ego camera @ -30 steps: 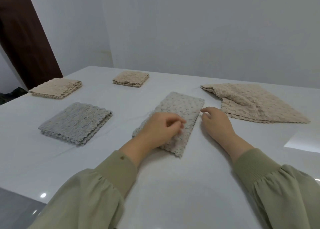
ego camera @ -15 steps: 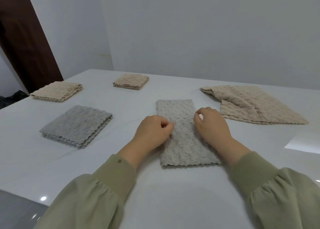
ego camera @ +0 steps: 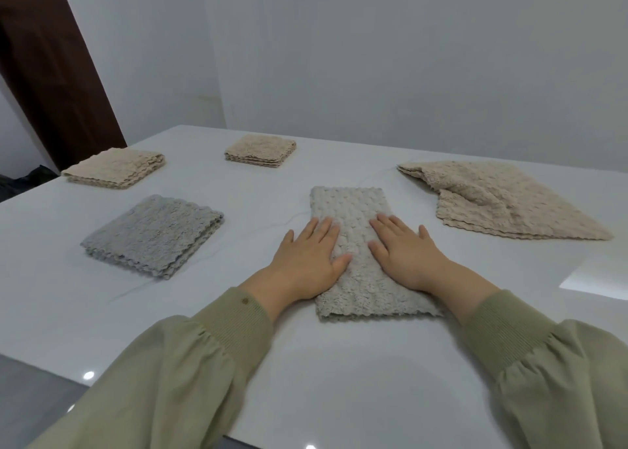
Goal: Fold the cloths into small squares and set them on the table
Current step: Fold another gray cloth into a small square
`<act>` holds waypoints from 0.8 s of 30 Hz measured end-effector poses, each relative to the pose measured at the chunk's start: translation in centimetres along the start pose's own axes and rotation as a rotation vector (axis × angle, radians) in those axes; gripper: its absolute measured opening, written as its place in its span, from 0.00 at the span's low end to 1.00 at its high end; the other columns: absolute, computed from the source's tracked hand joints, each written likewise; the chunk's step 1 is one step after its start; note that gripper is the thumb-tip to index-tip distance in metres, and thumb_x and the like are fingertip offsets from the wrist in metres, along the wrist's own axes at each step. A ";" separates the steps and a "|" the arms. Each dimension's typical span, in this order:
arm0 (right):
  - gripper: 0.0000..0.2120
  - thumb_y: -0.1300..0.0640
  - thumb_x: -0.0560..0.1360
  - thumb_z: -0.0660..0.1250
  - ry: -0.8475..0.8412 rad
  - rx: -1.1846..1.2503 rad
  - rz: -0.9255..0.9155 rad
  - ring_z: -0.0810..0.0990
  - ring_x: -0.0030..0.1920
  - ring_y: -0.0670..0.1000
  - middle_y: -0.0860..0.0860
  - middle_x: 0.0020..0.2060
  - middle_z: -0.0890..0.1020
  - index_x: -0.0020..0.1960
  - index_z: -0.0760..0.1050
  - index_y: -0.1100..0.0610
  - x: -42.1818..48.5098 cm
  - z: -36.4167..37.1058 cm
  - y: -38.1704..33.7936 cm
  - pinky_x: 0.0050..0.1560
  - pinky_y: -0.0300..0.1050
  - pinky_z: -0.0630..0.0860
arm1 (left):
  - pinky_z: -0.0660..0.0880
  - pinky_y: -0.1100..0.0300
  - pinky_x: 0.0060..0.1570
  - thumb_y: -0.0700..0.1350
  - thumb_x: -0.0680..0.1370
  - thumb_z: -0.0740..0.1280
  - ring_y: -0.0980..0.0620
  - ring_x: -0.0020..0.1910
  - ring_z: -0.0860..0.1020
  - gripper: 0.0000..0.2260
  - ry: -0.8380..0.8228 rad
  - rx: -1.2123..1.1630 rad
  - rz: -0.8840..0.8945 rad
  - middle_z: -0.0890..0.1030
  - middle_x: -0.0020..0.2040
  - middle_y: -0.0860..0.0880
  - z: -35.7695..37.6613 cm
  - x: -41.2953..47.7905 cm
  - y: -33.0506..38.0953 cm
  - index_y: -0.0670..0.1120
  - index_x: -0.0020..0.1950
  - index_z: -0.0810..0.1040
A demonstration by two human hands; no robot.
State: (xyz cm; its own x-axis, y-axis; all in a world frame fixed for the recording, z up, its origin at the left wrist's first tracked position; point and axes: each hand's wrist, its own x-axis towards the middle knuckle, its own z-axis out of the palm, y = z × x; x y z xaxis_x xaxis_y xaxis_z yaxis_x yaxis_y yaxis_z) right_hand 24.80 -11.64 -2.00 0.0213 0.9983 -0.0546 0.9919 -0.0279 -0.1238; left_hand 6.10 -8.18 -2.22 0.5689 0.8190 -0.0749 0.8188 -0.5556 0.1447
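Nearest the viewer, two olive-green sleeves point(ego camera: 190, 363) reach forward over the white desk point(ego camera: 339, 374). The left hand point(ego camera: 307, 258) and the right hand point(ego camera: 406, 255) lie palm down with fingers straight and slightly spread, pressing flat on a pale grey cloth strip point(ego camera: 351, 210). The strip is folded into a long, narrow rectangle that runs lengthwise away from the person at the middle of the desk. The left hand overlaps its left edge and rests partly on the desk surface; the right hand overlaps its right edge.

To the left, apart from the strip, lies a grey folded square point(ego camera: 153, 234) with stacked scalloped edges. To the right and further back, a large beige cloth point(ego camera: 503, 200) lies loosely doubled, its layers uneven. Beyond these, at the far left, sits a beige folded square point(ego camera: 115, 168); a second beige square point(ego camera: 260, 151) rests furthest back, near the centre. Behind the desk stand a pale wall point(ego camera: 407, 57) and, at upper left, a dark brown door panel point(ego camera: 51, 57).
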 end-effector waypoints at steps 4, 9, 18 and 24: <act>0.26 0.45 0.81 0.45 0.150 0.105 0.008 0.46 0.76 0.47 0.48 0.77 0.51 0.77 0.53 0.53 -0.7 -0.2 0.1 0.74 0.56 0.41 | 0.42 0.46 0.74 0.57 0.81 0.48 0.53 0.76 0.42 0.26 0.163 -0.019 0.053 0.47 0.78 0.52 -0.5 -0.7 -0.1 0.48 0.78 0.51; 0.26 0.44 0.80 0.45 0.244 0.125 -0.109 0.46 0.76 0.46 0.47 0.77 0.52 0.76 0.54 0.53 -4.2 -0.1 -1.3 0.74 0.51 0.41 | 0.40 0.50 0.74 0.62 0.80 0.47 0.57 0.75 0.37 0.31 0.050 -0.008 0.201 0.41 0.78 0.54 -0.1 -2.7 0.6 0.49 0.78 0.43; 0.24 0.46 0.81 0.49 0.134 0.196 -0.098 0.48 0.76 0.43 0.45 0.76 0.55 0.75 0.57 0.50 -3.9 0.2 0.6 0.75 0.52 0.44 | 0.47 0.50 0.75 0.60 0.80 0.50 0.58 0.76 0.47 0.26 0.124 -0.184 0.190 0.53 0.77 0.55 0.4 -1.8 -0.2 0.52 0.77 0.55; 0.22 0.47 0.81 0.53 0.150 0.303 -0.127 0.53 0.75 0.46 0.47 0.75 0.59 0.74 0.61 0.51 0.4 -0.5 1.9 0.75 0.53 0.51 | 0.50 0.57 0.74 0.53 0.82 0.52 0.51 0.75 0.55 0.21 0.262 -0.383 0.073 0.63 0.75 0.51 0.0 4.1 -2.0 0.49 0.73 0.65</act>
State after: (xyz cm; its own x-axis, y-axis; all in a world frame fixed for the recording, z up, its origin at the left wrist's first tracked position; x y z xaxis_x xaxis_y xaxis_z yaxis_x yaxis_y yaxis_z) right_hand 26.76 -11.24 -1.72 -0.0590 0.9907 0.1230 0.9061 0.1048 -0.4099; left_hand 6.84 -3.68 -2.81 0.5449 0.8158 0.1936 0.6621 -0.5603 0.4976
